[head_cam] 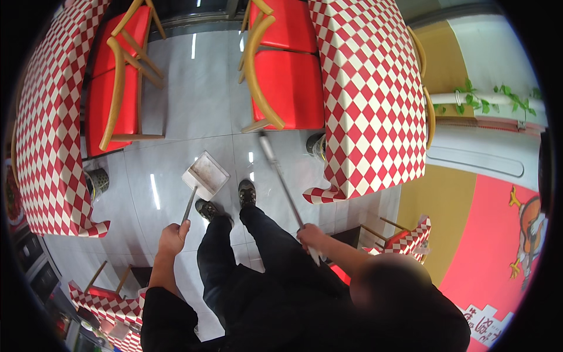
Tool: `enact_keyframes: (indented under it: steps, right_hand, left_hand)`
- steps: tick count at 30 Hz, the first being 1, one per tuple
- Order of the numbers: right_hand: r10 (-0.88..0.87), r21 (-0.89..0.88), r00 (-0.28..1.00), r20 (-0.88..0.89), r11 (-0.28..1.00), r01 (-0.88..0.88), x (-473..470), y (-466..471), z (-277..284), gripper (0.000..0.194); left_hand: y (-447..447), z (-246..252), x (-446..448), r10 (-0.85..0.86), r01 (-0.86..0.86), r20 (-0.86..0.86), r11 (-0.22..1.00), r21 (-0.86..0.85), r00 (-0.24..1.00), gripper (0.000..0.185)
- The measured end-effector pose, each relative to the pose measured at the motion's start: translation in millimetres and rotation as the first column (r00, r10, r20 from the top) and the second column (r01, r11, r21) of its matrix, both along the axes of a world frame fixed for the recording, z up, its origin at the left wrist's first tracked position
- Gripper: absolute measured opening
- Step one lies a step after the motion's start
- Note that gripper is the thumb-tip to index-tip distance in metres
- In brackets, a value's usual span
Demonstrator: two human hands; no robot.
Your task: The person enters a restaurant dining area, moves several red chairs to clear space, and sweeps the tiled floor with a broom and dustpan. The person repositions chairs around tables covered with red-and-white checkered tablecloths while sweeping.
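Observation:
My left hand (174, 238) grips the handle of a long-handled dustpan (210, 172). The pale pan rests on the grey tiled floor (193, 110) just ahead of my left shoe, with a comb-like toothed strip across it. In my right hand (313, 236) is the long metal handle of a broom (286, 189). It slants forward past my right shoe toward the legs of a red-seated chair. The broom's head is blurred and dark at the far end, partly hidden by the chair, so its bristles are hard to make out.
Wooden chairs with red seats (288, 90) (115, 101) stand at both sides of the aisle. Red-and-white checked cloths cover the right table (374, 97) and left table (53, 132). Waste bins (315, 145) (98, 181) sit by the tables' near corners. More checked tables stand behind me.

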State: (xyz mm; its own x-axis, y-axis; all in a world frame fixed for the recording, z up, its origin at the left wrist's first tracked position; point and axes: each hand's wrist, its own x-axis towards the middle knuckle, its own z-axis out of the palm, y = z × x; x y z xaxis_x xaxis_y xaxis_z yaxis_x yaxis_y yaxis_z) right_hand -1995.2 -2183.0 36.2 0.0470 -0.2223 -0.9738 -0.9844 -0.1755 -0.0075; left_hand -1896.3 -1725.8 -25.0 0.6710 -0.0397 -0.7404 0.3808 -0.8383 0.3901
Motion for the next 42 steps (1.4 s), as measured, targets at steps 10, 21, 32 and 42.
enact_keyframes:
  steps: [10, 21, 32, 42]
  right_hand:
    - [0.802, 0.077, 0.468, 0.372, 0.476, -0.876, -46, -18, -219, 0.013]
    - [-0.012, -0.084, 0.992, 0.125, 0.996, 0.022, -47, 77, -42, 0.022]
    - [0.971, -0.257, 0.210, 0.117, 0.234, -0.938, 70, 33, -233, 0.009]
    - [0.092, 0.151, 0.989, 0.113, 0.983, -0.108, -101, 81, -50, 0.031]
  left_hand:
    - [-6, -4, 9, -0.112, 0.119, 0.099, 0.990, -0.072, 0.989, 0.071]
    - [-16, 10, 42, -0.264, 0.265, -0.030, 0.964, 0.027, 0.964, 0.076]
    - [-22, -2, 30, -0.231, 0.231, 0.004, 0.971, -0.057, 0.973, 0.073]
    - [-53, 5, 39, -0.358, 0.357, -0.021, 0.933, -0.051, 0.933, 0.075]
